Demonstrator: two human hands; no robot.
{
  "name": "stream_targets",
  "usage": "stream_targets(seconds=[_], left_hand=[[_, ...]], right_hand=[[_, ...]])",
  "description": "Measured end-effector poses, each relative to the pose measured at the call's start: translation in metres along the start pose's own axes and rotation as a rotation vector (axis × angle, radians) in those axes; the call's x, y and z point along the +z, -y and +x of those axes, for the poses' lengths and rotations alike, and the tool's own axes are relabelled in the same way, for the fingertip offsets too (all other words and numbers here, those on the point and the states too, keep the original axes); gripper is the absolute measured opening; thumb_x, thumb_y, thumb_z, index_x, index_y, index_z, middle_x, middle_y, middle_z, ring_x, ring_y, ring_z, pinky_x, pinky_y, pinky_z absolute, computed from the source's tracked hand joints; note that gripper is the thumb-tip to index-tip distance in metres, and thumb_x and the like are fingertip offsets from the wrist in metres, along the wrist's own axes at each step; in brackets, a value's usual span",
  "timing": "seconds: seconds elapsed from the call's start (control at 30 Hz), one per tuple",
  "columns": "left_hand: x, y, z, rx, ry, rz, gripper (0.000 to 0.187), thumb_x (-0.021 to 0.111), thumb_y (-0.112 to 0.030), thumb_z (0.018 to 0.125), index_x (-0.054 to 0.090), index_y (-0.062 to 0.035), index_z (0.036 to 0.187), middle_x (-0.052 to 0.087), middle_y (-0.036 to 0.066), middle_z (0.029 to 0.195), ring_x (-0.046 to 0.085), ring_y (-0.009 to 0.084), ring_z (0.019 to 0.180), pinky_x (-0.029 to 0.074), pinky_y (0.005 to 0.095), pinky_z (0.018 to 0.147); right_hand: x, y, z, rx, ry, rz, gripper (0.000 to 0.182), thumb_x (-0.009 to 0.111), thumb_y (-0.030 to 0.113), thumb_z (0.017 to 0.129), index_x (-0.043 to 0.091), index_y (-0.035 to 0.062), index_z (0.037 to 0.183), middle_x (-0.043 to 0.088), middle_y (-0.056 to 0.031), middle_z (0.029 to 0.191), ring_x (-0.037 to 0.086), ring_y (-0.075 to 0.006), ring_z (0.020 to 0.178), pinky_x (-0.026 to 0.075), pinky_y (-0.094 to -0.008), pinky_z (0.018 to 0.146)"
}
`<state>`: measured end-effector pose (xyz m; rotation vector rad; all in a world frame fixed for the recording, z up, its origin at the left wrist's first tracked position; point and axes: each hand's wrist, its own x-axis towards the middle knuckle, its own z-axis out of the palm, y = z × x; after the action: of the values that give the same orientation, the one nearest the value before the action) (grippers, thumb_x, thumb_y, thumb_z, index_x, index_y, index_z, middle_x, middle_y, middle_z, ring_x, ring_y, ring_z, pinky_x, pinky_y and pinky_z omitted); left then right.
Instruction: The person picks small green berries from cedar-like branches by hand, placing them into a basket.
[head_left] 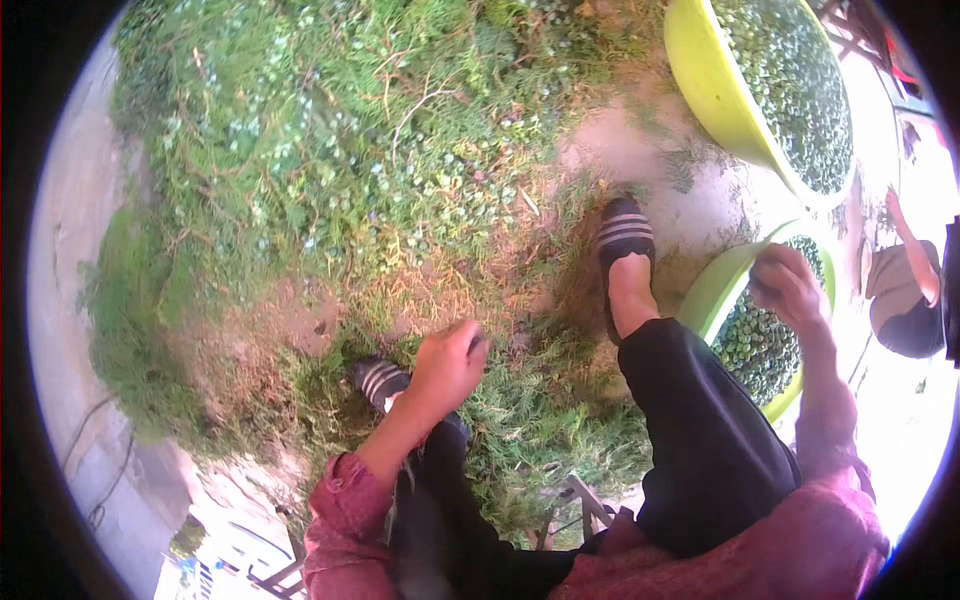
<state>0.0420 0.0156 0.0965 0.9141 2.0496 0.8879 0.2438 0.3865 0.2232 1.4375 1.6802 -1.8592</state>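
Note:
My left hand (pixel 452 362) is closed in a fist above my left shoe, in front of the heap of cut green sprigs (pixel 330 150). A small dark spot shows at its fingers, too blurred to name. Over the smaller light-green tub (pixel 712 290) hangs my right hand (pixel 790 285), fingers curled inward; what they hold, if anything, is hidden. Small round green seed cones or berries (pixel 752 345) fill much of that tub. More such pale green pieces lie among the sprigs.
A larger yellow-green tub (pixel 715 90), heaped with similar pieces, stands at the upper right. Another person (pixel 905 290) is at the far right. My striped shoes (pixel 626 232) rest among the scattered sprigs. Dark cables (pixel 120 470) lie at the left.

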Motion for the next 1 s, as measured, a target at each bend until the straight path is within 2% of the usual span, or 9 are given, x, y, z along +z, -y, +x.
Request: stream_targets(seconds=[0.03,0.1,0.2,0.27,0.43,0.5,0.6,0.73,1.0], left_hand=[[-0.001,0.005,-0.019,0.004,0.035,0.01,0.009,0.058,-0.008,0.078,0.054,-0.0007,0.081,0.056,0.012,0.064,0.057,0.0214,0.057,0.045,0.031,0.054],[-0.004,0.009,-0.056,-0.15,0.048,-0.046,0.009,0.058,-0.008,0.077,0.055,-0.0003,0.081,0.056,0.01,0.064,0.056,0.017,0.057,0.044,0.029,0.054],[-0.007,0.012,-0.089,-0.379,0.012,-0.199,0.011,0.059,-0.009,0.077,0.057,0.0004,0.083,0.055,0.005,0.063,0.054,0.0102,0.058,0.044,0.0255,0.055],[-0.012,0.012,-0.099,-0.474,-0.044,-0.299,0.013,0.06,-0.01,0.077,0.057,0.0008,0.084,0.055,0.003,0.063,0.053,0.0078,0.059,0.044,0.0239,0.056],[-0.033,0.017,-0.109,-0.581,-0.419,-0.705,0.011,0.061,-0.008,0.08,0.058,0.0005,0.086,0.058,0.0,0.072,0.051,0.0049,0.061,0.043,0.0197,0.054],[-0.031,0.025,-0.11,-0.577,-0.406,-0.742,0.012,0.059,-0.008,0.081,0.057,0.0011,0.088,0.058,0.001,0.075,0.051,0.0052,0.061,0.043,0.0198,0.055],[-0.03,0.02,-0.102,-0.571,-0.346,-0.692,0.013,0.058,-0.007,0.081,0.056,0.0017,0.091,0.057,0.001,0.072,0.051,0.0051,0.059,0.043,0.0195,0.054],[-0.029,0.024,-0.095,-0.54,-0.309,-0.661,0.014,0.059,-0.007,0.081,0.057,0.0013,0.091,0.056,0.0,0.071,0.05,0.005,0.057,0.042,0.0196,0.051],[-0.025,0.025,-0.093,-0.525,-0.299,-0.732,0.012,0.058,-0.007,0.082,0.056,0.0015,0.089,0.054,-0.001,0.067,0.048,0.0039,0.057,0.04,0.0186,0.051]], right_hand=[[-0.012,0.008,-0.019,0.121,-0.09,-0.509,0.017,0.059,0.012,0.066,0.061,-0.0001,0.078,0.059,-0.0112,0.08,0.058,-0.0187,0.073,0.048,-0.0308,0.067],[-0.043,-0.008,-0.051,-0.091,0.151,-1.135,0.023,0.06,0.012,0.065,0.063,0.0003,0.084,0.061,-0.0127,0.09,0.058,-0.025,0.087,0.046,-0.0365,0.08],[-0.022,-0.002,-0.05,-0.325,-0.069,-1.355,0.029,0.063,0.015,0.064,0.063,0.002,0.09,0.06,-0.0131,0.099,0.055,-0.0276,0.099,0.041,-0.0388,0.089],[0.024,0.017,-0.013,-0.465,-0.145,-1.259,0.032,0.065,0.011,0.065,0.06,0.0032,0.096,0.057,-0.013,0.1,0.054,-0.0277,0.095,0.042,-0.0345,0.086],[0.13,-0.014,0.134,-0.758,0.237,-0.729,0.033,0.068,0.02,0.071,0.054,0.0018,0.095,0.057,-0.017,0.083,0.059,-0.0267,0.072,0.048,-0.0354,0.063],[0.183,0.022,0.146,-0.677,0.218,-1.055,0.038,0.069,0.021,0.071,0.052,0.0022,0.099,0.057,-0.0182,0.086,0.058,-0.0276,0.077,0.048,-0.0364,0.066],[0.214,0.0,0.183,-0.882,0.108,-1.059,0.043,0.07,0.02,0.07,0.05,0.0027,0.103,0.055,-0.0189,0.09,0.057,-0.0305,0.084,0.047,-0.0383,0.07],[0.233,-0.007,0.185,-0.869,0.084,-1.052,0.042,0.07,0.014,0.069,0.046,0.0019,0.101,0.051,-0.0216,0.094,0.055,-0.0383,0.086,0.047,-0.0439,0.07],[0.238,-0.01,0.174,-0.777,0.095,-1.127,0.037,0.066,0.013,0.07,0.045,0.0038,0.1,0.051,-0.0207,0.094,0.056,-0.0385,0.083,0.047,-0.0452,0.069]])
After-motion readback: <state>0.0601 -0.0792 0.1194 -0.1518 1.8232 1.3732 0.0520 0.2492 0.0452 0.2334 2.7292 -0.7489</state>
